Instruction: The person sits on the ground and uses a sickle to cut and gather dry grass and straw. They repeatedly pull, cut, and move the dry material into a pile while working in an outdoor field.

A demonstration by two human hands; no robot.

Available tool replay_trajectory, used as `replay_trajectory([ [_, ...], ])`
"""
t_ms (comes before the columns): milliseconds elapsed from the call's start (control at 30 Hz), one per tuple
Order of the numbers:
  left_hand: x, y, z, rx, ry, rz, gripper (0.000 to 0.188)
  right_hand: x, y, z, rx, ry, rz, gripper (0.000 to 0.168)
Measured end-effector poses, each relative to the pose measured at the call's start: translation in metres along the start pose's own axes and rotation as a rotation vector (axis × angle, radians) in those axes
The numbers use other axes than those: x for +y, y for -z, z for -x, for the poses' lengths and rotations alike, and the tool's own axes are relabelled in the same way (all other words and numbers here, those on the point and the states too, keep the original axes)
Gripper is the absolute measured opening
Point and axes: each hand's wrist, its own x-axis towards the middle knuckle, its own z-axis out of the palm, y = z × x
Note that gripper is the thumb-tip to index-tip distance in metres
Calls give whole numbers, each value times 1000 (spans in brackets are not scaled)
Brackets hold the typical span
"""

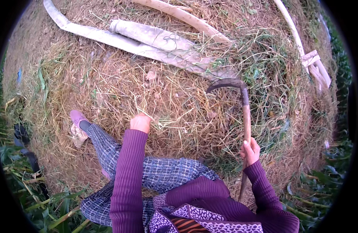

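My right hand (250, 151) is closed around the wooden handle of a sickle (246, 116). Its dark curved blade points left, over the dry grass near the end of a flat pale hose. My left hand (140, 123), its back towards me, is lowered to the layer of dry cut grass (179, 99) in front of my legs. Its fingers are mostly hidden; pale stalks stick out beside them, and whether it grips any cannot be told. The lower end of the sickle's handle reaches down beside my right forearm.
Flat pale hoses (103, 36) lie across the ground ahead, and a beige one (182, 16) beyond them. A folded, tied hose (311, 59) is at the far right. Green leafy plants (321, 180) border both sides. A stone (78, 135) lies beside my shoe (77, 116).
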Motion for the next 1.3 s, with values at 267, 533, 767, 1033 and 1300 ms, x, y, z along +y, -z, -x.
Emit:
replay_trajectory([
  [267,69,-38,-14,73,-389,-125,22,11,2,3,39,-58,113,20],
  [533,87,-53,-20,-21,-320,24,41,24,-8,9,-99,-335,60,15],
  [767,76,-43,-19,-56,-191,176,70,43,-12,9,-148,-446,-19,16],
  [1033,64,-3,19,470,349,647,34,25,4,8,-91,-325,53,18],
  [1300,72,-63,-8,231,1255,1621,96,36,-11,-2,-136,-341,58,17],
])
